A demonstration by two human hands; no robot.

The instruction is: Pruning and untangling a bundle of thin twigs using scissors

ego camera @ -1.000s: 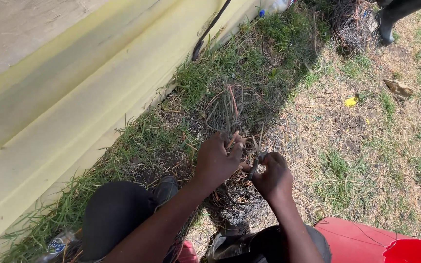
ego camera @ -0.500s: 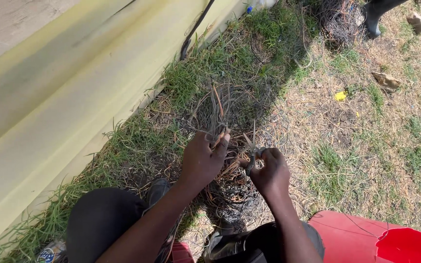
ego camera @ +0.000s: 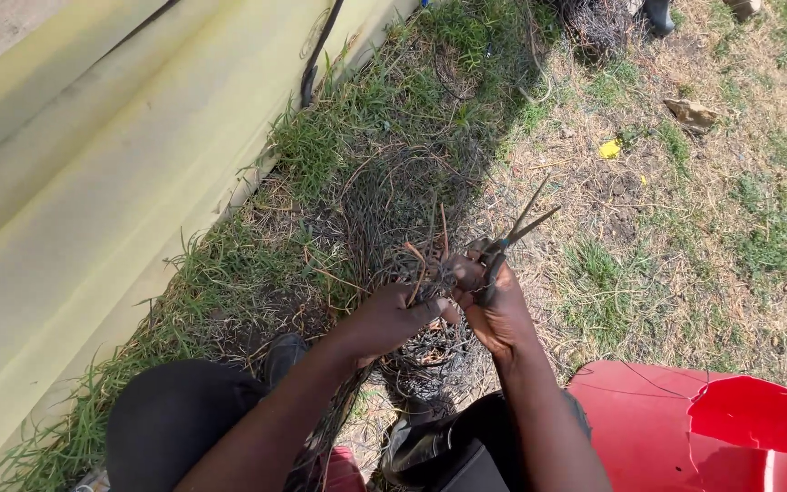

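Two hands meet over one tangled wire heap [ego camera: 412, 246] on the grass — the left hand [ego camera: 392, 319] closed on a few strands, the right hand [ego camera: 495, 305] gripping one cutter [ego camera: 503, 251]. One red tub [ego camera: 740, 437] sits just right.

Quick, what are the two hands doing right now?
Left hand: closed on a bundle of thin dark wires.
Right hand: closed around a pair of pliers, its jaws open and pointing up.

Both hands [ego camera: 448, 305] closed, fingertips together
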